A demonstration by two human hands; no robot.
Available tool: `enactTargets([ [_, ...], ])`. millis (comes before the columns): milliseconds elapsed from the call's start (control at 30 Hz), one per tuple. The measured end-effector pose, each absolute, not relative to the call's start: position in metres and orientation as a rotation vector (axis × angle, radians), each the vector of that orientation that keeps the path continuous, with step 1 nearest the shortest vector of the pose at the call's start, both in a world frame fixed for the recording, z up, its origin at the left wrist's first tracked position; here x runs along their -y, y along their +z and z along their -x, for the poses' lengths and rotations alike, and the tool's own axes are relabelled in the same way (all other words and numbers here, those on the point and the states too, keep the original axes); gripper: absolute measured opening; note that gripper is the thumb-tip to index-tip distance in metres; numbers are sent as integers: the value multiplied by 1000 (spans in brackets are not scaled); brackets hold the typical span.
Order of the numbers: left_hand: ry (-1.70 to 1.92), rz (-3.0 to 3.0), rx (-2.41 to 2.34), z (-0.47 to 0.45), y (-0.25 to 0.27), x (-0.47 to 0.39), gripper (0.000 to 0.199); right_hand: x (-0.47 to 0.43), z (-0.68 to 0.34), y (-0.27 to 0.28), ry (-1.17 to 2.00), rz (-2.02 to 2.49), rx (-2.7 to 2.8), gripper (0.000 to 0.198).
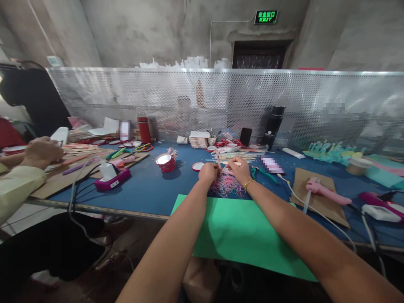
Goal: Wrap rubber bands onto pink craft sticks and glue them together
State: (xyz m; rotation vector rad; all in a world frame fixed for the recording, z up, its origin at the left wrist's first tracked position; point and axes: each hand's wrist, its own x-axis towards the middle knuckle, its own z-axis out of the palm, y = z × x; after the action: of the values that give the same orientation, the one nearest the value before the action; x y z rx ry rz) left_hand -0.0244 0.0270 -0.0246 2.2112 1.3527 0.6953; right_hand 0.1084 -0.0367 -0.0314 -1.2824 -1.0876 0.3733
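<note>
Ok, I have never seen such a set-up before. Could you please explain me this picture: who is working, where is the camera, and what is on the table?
There is no robot here. A person works with two bare hands, and a camera worn on their head looks forward and down.

The left hand seems to hold a thin stick. The right hand is close beside it, with a small pale piece showing; what it is, I cannot tell. Below them lie tangled colourful threads.

On the blue table are also teal pliers, a red bottle and, at right, a pink glue gun on cardboard. A green sheet lies nearest the wearer. The hand at far left is a co-worker's.
</note>
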Motion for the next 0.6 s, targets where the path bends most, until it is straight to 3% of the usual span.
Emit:
enactTargets([
  [600, 685, -2199, -1393, 24, -22, -24, 23, 36, -106, -32, 345, 1302, 1159, 14],
])
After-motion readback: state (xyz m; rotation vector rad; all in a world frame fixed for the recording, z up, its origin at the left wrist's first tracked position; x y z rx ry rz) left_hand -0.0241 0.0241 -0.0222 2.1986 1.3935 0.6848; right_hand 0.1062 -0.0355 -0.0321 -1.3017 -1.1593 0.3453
